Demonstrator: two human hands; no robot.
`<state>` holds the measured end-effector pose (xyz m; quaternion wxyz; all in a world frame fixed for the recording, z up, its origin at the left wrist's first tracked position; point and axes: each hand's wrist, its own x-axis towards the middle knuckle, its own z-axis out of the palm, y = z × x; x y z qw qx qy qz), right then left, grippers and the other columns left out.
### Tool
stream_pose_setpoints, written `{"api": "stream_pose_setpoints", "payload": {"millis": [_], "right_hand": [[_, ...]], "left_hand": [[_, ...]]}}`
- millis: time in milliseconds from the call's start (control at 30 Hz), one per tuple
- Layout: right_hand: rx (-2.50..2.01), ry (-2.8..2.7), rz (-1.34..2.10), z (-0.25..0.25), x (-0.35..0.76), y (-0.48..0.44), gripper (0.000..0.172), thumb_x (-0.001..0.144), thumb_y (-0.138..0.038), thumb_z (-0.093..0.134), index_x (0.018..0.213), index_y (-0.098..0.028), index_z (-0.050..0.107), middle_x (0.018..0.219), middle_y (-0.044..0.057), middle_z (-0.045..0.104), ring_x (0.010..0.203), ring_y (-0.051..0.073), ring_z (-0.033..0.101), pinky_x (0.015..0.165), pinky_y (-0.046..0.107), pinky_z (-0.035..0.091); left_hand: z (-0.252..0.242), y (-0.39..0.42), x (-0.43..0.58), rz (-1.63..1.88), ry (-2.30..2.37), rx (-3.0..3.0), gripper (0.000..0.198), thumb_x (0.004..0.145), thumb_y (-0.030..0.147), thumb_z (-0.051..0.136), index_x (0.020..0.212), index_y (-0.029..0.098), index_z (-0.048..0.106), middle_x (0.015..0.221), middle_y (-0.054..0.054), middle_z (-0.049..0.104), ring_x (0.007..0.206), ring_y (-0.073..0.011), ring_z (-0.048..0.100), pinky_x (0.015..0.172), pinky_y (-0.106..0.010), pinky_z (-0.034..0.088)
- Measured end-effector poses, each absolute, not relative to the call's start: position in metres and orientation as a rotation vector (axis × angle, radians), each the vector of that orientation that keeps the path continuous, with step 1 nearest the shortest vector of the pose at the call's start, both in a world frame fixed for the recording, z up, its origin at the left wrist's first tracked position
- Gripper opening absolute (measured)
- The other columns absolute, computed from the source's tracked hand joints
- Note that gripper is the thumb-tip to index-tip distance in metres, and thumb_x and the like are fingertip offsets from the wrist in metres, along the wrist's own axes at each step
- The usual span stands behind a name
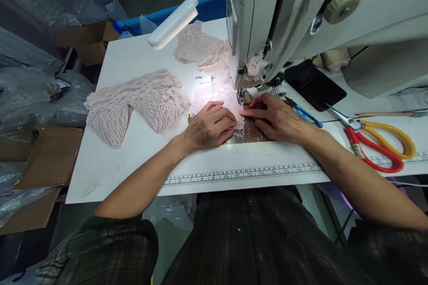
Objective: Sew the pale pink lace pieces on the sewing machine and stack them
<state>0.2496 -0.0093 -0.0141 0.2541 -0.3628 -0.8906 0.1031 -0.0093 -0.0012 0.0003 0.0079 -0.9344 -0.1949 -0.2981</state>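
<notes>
Pale pink lace [219, 91] lies under the sewing machine head [249, 26], lit by a white lamp [174, 22]. My left hand [212, 125] rests on the lace just left of the presser foot [241, 96], palm down with its fingers slightly curved and apart. Right of the foot, my right hand [272, 118] has its thumb and forefinger at the lace's edge; the fingertips look close together on it. Beneath both hands is a brown plate [256, 131]. A small white label [203, 81] sits on the lace behind my left hand.
More lace pieces lie at the left [140, 100] and back [199, 44]. On the right are a black phone [314, 83], blue snips [306, 115] and red-and-yellow scissors [377, 138]. A printed ruler [214, 179] runs along the front edge. Cardboard boxes [51, 156] stand beyond the left edge.
</notes>
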Motion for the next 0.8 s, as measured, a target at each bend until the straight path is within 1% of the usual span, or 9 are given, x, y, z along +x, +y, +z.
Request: {"api": "stream_pose_setpoints", "payload": {"millis": [100, 267, 333, 400, 467, 533, 633, 733, 800], "right_hand": [[-1.005, -2.42, 0.305, -0.014, 0.249, -0.01, 0.043, 0.092, -0.018, 0.05, 0.127, -0.029, 0.074, 0.111, 0.012, 0.062, 0.103, 0.026, 0.057, 0.093, 0.047, 0.052], [-1.016, -2.398, 0.381, -0.009, 0.248, -0.011, 0.039, 0.095, -0.022, 0.049, 0.125, -0.026, 0.074, 0.113, 0.013, 0.062, 0.105, 0.026, 0.059, 0.095, 0.048, 0.051], [-1.034, -2.339, 0.449, -0.006, 0.248, -0.011, 0.039, 0.096, -0.023, 0.048, 0.127, -0.025, 0.072, 0.111, 0.012, 0.065, 0.102, 0.024, 0.061, 0.093, 0.045, 0.053], [-1.056, -2.28, 0.489, -0.004, 0.247, -0.011, 0.04, 0.096, -0.022, 0.047, 0.129, -0.022, 0.07, 0.104, 0.011, 0.067, 0.096, 0.022, 0.063, 0.089, 0.042, 0.055], [-1.052, -2.236, 0.477, -0.003, 0.247, -0.011, 0.04, 0.096, -0.02, 0.047, 0.127, -0.017, 0.071, 0.098, 0.01, 0.069, 0.092, 0.021, 0.064, 0.086, 0.04, 0.056], [-1.04, -2.223, 0.454, -0.003, 0.246, -0.011, 0.039, 0.096, -0.02, 0.046, 0.124, -0.015, 0.072, 0.097, 0.011, 0.069, 0.089, 0.02, 0.064, 0.085, 0.04, 0.057], [-1.058, -2.267, 0.459, -0.003, 0.247, -0.011, 0.039, 0.096, -0.021, 0.046, 0.125, -0.017, 0.072, 0.104, 0.012, 0.068, 0.088, 0.019, 0.063, 0.085, 0.04, 0.056], [-1.041, -2.343, 0.452, -0.003, 0.247, -0.011, 0.039, 0.098, -0.024, 0.047, 0.126, -0.023, 0.073, 0.111, 0.012, 0.066, 0.094, 0.021, 0.062, 0.088, 0.042, 0.054], [-1.012, -2.384, 0.409, -0.003, 0.248, -0.012, 0.038, 0.098, -0.025, 0.047, 0.124, -0.028, 0.075, 0.112, 0.012, 0.065, 0.098, 0.024, 0.06, 0.089, 0.045, 0.053]], "left_hand": [[0.002, -0.001, -0.009, -0.967, -0.627, -2.928, 0.006, 0.093, 0.018, 0.063, 0.09, 0.022, 0.064, 0.091, 0.002, 0.076, 0.079, -0.0121, 0.069, 0.099, -0.042, 0.057], [0.004, -0.001, -0.008, -1.01, -0.668, -2.921, 0.005, 0.094, 0.019, 0.064, 0.09, 0.022, 0.063, 0.095, 0.0, 0.078, 0.084, -0.0121, 0.073, 0.1, -0.042, 0.057], [0.004, -0.001, -0.009, -0.962, -0.639, -2.958, 0.005, 0.095, 0.018, 0.063, 0.091, 0.021, 0.064, 0.096, 0.0, 0.078, 0.087, -0.0122, 0.074, 0.101, -0.042, 0.058], [0.003, -0.001, -0.009, -0.921, -0.596, -2.988, 0.006, 0.096, 0.018, 0.062, 0.092, 0.021, 0.065, 0.095, 0.0, 0.079, 0.088, -0.0121, 0.075, 0.102, -0.041, 0.058], [0.002, 0.0, -0.009, -0.911, -0.561, -2.986, 0.006, 0.097, 0.018, 0.062, 0.093, 0.02, 0.066, 0.093, 0.001, 0.078, 0.087, -0.012, 0.075, 0.102, -0.041, 0.058], [0.002, 0.001, -0.009, -0.918, -0.536, -2.967, 0.006, 0.097, 0.017, 0.063, 0.092, 0.019, 0.066, 0.091, 0.001, 0.078, 0.085, -0.0117, 0.075, 0.101, -0.04, 0.059], [0.002, 0.001, -0.008, -0.948, -0.483, -2.938, 0.004, 0.095, 0.016, 0.066, 0.092, 0.018, 0.066, 0.089, 0.001, 0.078, 0.083, -0.0115, 0.075, 0.097, -0.037, 0.06], [0.002, 0.001, -0.008, -0.947, -0.463, -2.924, 0.003, 0.094, 0.017, 0.068, 0.092, 0.019, 0.067, 0.089, 0.001, 0.078, 0.08, -0.0114, 0.074, 0.095, -0.037, 0.06], [0.003, 0.0, -0.008, -0.918, -0.477, -2.919, 0.004, 0.094, 0.018, 0.068, 0.09, 0.019, 0.067, 0.09, 0.002, 0.078, 0.077, -0.0108, 0.073, 0.096, -0.038, 0.06]]}}
